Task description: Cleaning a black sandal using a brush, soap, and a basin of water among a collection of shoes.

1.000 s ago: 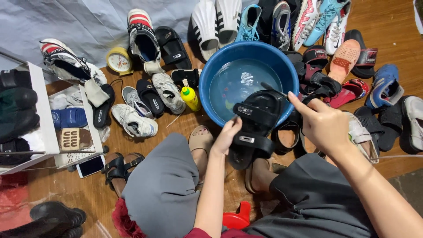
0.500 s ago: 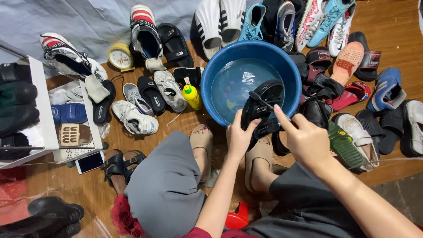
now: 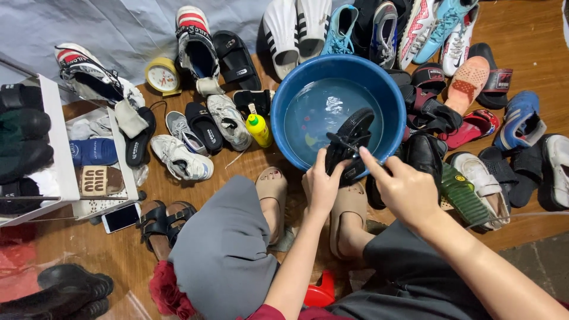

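A black strappy sandal (image 3: 349, 142) is held over the near rim of a blue basin (image 3: 284, 98) that has water in it. My left hand (image 3: 322, 185) grips the sandal's near end from below. My right hand (image 3: 403, 188) holds its right side, with the forefinger stretched along a strap. The sandal's toe tips down toward the water. My feet in beige slides (image 3: 271, 188) rest on the wooden floor just in front of the basin.
Many shoes, slides and sneakers ring the basin. A yellow-green bottle (image 3: 259, 127) stands left of it, a yellow clock (image 3: 162, 76) farther back. A white shelf (image 3: 56, 142) with shoes and a phone (image 3: 120, 217) are at left. A red object (image 3: 320, 291) lies under my legs.
Both hands have carried the black sandal forward from above my feet to the basin's near rim, and its toe now dips over the water.
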